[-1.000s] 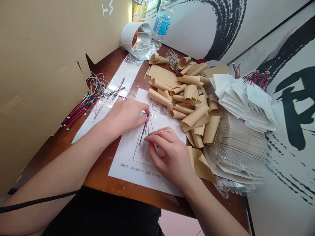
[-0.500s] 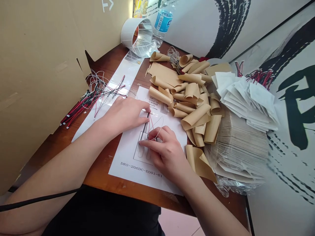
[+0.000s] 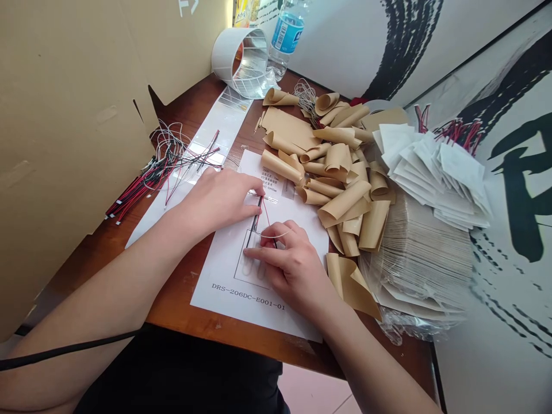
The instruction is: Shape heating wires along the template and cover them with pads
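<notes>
A red-and-black wire [image 3: 259, 213] is pinched against a printed sheet [image 3: 215, 259] by the closed fingers of the left hand [image 3: 219, 198], and a thin strand [image 3: 271, 234] is held in the narrowly closed fingers of the right hand [image 3: 293, 264]. Right of the sheet, curled tan papers [image 3: 345, 201] are heaped, and a paper stack [image 3: 418, 259] is held in a clear bag [image 3: 397, 328]. Only a narrow strip of table [image 3: 181, 305] is left below the sheet.
</notes>
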`<state>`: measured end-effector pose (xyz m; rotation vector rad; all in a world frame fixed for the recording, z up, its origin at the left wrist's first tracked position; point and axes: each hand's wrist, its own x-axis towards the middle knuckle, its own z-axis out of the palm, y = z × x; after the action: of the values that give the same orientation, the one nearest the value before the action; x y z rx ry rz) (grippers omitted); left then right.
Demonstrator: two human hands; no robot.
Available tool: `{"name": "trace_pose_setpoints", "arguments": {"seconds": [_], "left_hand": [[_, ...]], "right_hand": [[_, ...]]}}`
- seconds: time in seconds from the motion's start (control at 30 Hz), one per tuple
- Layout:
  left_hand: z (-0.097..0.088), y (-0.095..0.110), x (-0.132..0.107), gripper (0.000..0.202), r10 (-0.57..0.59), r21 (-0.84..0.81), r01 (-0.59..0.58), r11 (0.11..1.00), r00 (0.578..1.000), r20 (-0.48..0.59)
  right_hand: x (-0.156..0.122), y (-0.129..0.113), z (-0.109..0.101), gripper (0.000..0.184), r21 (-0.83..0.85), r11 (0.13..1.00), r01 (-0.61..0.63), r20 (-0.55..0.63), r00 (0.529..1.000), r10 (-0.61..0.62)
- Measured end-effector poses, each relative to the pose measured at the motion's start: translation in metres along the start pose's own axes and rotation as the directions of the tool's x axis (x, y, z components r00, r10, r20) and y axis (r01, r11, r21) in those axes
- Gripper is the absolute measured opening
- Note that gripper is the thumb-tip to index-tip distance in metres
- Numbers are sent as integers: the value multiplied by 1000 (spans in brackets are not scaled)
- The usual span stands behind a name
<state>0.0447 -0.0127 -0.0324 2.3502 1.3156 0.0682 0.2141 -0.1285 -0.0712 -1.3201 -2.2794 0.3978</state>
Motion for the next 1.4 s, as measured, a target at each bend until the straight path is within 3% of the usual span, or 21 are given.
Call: {"name": "trace_pose_setpoints", "arguments": {"seconds": [0.27, 0.7, 1.0, 1.4], "left_hand": [[-1, 0, 0, 35, -7, 8, 7, 1000, 1000, 7], [-1, -2, 1, 47, 19, -16, -19, 1000, 999, 47], [-1, -7, 0, 37, 39, -2, -39, 999, 999, 4], [-4, -1, -2, 50, 22, 57, -25, 998, 998, 50]], "right_hand": [[1, 3, -4, 45, 14, 999, 35, -18, 999, -35], [4, -4, -6, 33, 68, 997, -25, -145, 989, 35], [5, -7, -4, 17, 26, 999, -42, -150, 988, 45], [6, -5, 4, 8, -63, 982, -180, -241, 957, 160]]}}
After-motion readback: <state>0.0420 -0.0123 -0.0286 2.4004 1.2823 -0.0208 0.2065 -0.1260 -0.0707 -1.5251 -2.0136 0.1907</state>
